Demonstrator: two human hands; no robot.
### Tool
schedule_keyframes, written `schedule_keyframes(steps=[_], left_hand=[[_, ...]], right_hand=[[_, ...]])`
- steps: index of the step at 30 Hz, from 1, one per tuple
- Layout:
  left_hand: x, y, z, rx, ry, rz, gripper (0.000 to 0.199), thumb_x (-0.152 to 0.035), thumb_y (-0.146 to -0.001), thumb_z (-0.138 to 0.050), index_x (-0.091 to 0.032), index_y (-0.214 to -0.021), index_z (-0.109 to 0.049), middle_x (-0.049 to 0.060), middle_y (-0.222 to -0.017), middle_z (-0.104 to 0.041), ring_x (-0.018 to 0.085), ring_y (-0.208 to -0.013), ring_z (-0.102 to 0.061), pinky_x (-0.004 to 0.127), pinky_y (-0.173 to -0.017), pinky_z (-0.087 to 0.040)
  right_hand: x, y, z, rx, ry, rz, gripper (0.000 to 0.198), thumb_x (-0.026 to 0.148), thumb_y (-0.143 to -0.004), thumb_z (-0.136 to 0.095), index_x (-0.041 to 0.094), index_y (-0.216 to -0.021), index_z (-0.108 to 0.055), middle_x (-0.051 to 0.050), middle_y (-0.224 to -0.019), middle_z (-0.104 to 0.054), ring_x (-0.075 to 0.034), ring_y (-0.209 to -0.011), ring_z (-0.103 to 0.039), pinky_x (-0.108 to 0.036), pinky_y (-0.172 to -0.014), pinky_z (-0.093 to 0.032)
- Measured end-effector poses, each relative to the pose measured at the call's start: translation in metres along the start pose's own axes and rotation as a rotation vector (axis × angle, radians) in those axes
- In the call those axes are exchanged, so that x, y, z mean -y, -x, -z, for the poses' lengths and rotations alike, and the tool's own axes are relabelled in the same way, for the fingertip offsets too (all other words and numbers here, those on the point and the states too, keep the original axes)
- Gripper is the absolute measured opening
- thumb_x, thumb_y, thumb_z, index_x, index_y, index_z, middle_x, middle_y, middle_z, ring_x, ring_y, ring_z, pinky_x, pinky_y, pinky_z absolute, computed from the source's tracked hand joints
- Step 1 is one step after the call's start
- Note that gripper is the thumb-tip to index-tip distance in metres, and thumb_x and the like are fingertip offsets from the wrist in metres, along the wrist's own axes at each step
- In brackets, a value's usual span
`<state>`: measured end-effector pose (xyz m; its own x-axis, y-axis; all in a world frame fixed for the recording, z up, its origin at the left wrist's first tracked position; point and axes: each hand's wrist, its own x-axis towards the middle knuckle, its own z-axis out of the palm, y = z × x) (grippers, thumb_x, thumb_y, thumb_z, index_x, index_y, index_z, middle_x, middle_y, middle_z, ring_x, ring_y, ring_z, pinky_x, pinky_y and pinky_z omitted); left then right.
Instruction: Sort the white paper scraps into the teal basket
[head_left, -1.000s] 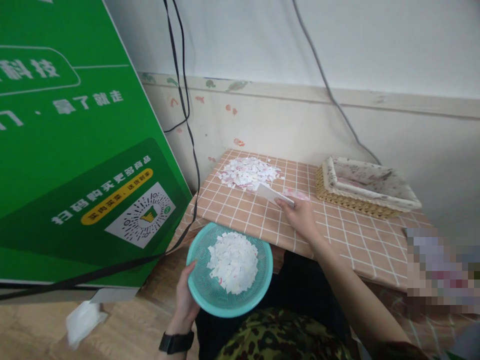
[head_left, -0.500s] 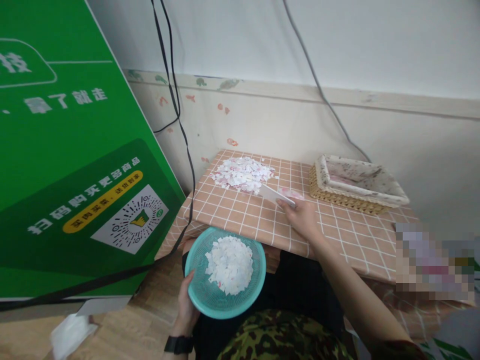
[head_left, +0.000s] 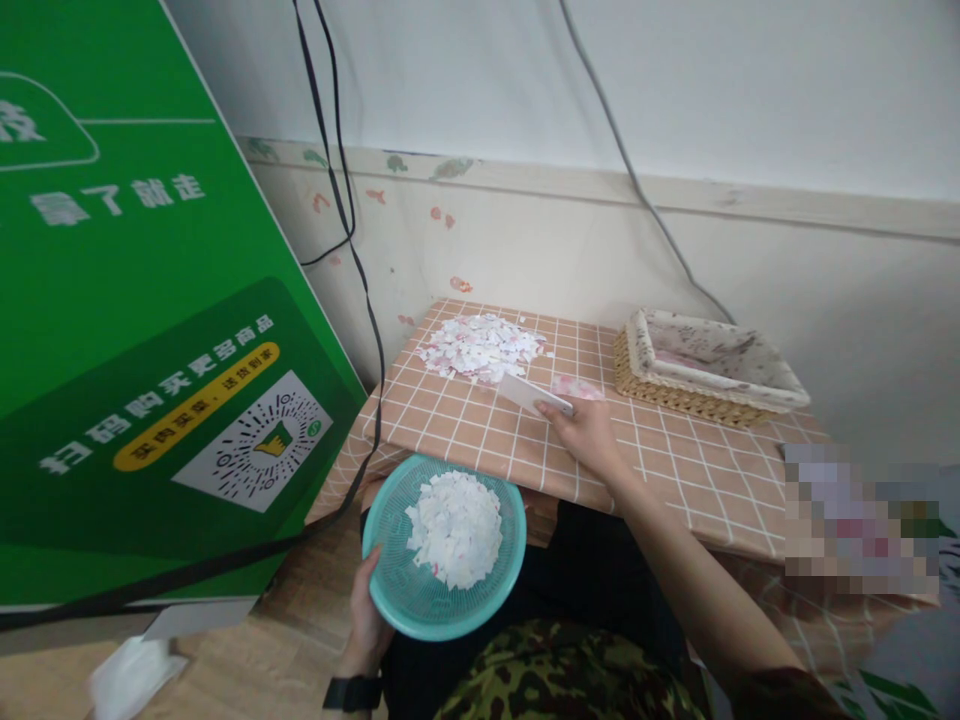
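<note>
My left hand (head_left: pixel 369 610) grips the left rim of a round teal plastic colander (head_left: pixel 386 590), fingers mostly hidden beneath it. The colander sits over my lap, just below the table's front edge, with a heap of small white paper scraps (head_left: pixel 456 530) in it. My right hand (head_left: pixel 583 432) is closed on a flat white scraper (head_left: pixel 534 394) above the tabletop. The scraper's far end is at the near edge of a larger pile of white and pinkish paper scraps (head_left: pixel 484 345). A flat pink-and-white piece (head_left: pixel 576 387) lies just beyond my right hand.
A checked brown cloth covers the table (head_left: pixel 450 425). A lined wicker basket (head_left: pixel 705 375) stands at its right rear. Left of the table rises a green printed panel (head_left: pixel 150 300), with a black strap (head_left: pixel 371 320) hanging before it. A pixelated patch hides the right end.
My right hand and the scraper have moved slightly left along the near edge of the paper pile. My left hand still holds the colander. The whole view has drifted a little.
</note>
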<state>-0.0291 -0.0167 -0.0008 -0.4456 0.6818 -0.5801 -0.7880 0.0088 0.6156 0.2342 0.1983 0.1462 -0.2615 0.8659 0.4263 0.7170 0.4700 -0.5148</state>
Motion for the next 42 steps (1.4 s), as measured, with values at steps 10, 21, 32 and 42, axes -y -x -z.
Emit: schedule_keyframes(steps=[10, 21, 32, 42], left_hand=[[-0.002, 0.002, -0.002, -0.011, -0.013, -0.008, 0.019, -0.029, -0.061, -0.069, -0.016, -0.074, -0.075, 0.007, -0.076, -0.075, 0.032, -0.082, -0.068, 0.045, -0.083, -0.05], [-0.001, 0.001, -0.001, -0.018, -0.007, 0.011, 0.022, -0.03, -0.061, -0.068, -0.016, -0.077, -0.075, 0.008, -0.075, -0.075, 0.033, -0.085, -0.068, 0.046, -0.084, -0.05], [-0.001, -0.001, 0.001, -0.011, -0.003, 0.008, 0.018, -0.027, -0.062, -0.069, -0.017, -0.074, -0.075, 0.006, -0.073, -0.075, 0.028, -0.075, -0.069, 0.042, -0.079, -0.052], [0.0, -0.002, 0.004, -0.001, 0.01, -0.002, 0.019, -0.028, -0.063, -0.068, -0.017, -0.077, -0.074, 0.006, -0.072, -0.075, 0.029, -0.079, -0.069, 0.043, -0.082, -0.051]], right_hand=[[0.007, -0.008, -0.01, -0.085, 0.161, -0.038, 0.039, 0.043, -0.087, -0.047, 0.018, -0.066, -0.066, -0.008, -0.059, -0.064, -0.019, -0.058, -0.057, -0.029, -0.055, -0.033], [0.014, -0.015, -0.016, -0.072, 0.112, -0.113, 0.047, 0.05, -0.083, -0.049, 0.017, -0.05, -0.057, -0.004, -0.044, -0.053, -0.013, -0.043, -0.045, -0.027, -0.047, -0.027], [0.021, -0.017, -0.019, -0.018, 0.006, -0.135, 0.049, 0.051, -0.083, -0.048, 0.017, -0.049, -0.055, -0.003, -0.044, -0.051, -0.014, -0.044, -0.047, -0.027, -0.045, -0.027], [0.028, -0.017, -0.013, 0.049, 0.001, -0.044, 0.044, 0.048, -0.085, -0.05, 0.018, -0.052, -0.054, -0.002, -0.049, -0.055, -0.012, -0.045, -0.047, -0.027, -0.046, -0.027]])
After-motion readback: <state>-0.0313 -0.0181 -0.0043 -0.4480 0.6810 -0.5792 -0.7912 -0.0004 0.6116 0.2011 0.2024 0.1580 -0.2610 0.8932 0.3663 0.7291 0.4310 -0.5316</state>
